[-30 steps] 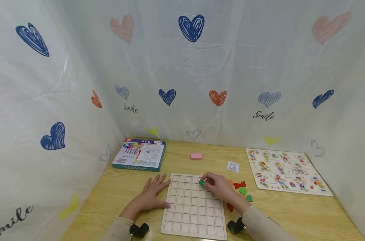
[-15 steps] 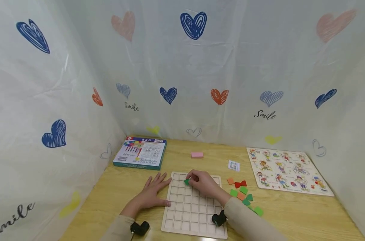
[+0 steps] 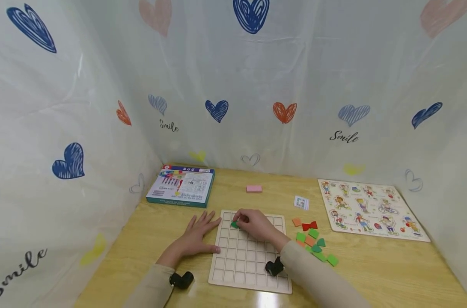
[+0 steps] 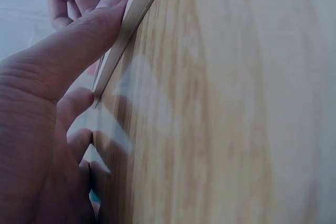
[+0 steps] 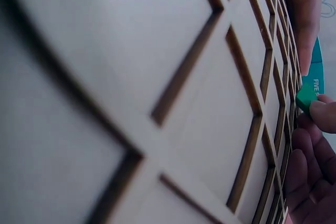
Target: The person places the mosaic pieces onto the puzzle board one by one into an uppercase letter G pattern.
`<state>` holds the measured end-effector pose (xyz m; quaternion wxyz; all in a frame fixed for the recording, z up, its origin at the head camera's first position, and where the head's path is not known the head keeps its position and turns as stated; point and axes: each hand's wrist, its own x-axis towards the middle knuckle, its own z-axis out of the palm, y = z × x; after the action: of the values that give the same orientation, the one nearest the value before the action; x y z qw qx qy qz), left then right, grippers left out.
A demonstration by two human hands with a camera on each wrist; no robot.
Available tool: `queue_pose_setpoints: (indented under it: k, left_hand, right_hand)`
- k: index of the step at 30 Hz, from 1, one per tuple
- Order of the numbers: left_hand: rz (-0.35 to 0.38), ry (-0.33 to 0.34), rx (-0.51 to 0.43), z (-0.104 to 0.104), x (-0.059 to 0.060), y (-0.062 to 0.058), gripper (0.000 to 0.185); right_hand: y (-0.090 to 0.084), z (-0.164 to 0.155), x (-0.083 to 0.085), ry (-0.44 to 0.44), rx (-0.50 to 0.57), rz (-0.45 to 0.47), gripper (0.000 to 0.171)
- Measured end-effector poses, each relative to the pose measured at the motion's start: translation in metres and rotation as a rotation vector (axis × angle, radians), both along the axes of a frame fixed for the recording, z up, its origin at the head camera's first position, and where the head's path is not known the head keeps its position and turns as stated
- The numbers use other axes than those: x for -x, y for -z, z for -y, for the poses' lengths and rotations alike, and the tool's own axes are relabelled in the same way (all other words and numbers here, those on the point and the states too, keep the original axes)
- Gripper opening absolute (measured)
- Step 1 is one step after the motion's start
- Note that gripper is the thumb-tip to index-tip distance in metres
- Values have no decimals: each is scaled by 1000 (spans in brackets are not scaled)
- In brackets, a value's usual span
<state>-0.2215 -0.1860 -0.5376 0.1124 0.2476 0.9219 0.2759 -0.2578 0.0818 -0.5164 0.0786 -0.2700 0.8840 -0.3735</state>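
At the lower centre of the head view, the left hand [image 3: 196, 236] spreads its fingers beside a wooden grid board [image 3: 230, 264], thumb on its left edge, while the right hand [image 3: 258, 226] pinches a small green piece [image 3: 234, 224] at the board's upper-left cells. Loose coloured pieces [image 3: 310, 241] lie right of the board. Farther back sit a printed card [image 3: 301, 202] and picture puzzle board [image 3: 350, 214] at right, a pink block [image 3: 254, 188] mid-frame and a flat box [image 3: 181, 187] at left.

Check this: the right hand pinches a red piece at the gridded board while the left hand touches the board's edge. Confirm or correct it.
Not red: the right hand pinches a green piece at the gridded board, as the right wrist view shows. The rest holds.
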Motion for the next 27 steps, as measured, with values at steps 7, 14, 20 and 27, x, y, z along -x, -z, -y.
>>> queue_pose_setpoints:
  k: [7, 14, 20, 27]
  left_hand:
    - [1, -6, -4, -2, 3, -4, 96]
    - [31, -2, -9, -1, 1, -5, 96]
    - [26, 0, -2, -3, 2, -6, 95]
    - [30, -5, -3, -2, 1, -7, 96]
  right_hand:
    - [-7, 8, 3, -17, -100, -75, 12]
    - [-4, 8, -1, -12, -152, -84, 13]
    - [-6, 2, -3, -23, -128, -43, 22]
    - [-6, -18, -3, -27, -34, -3, 26]
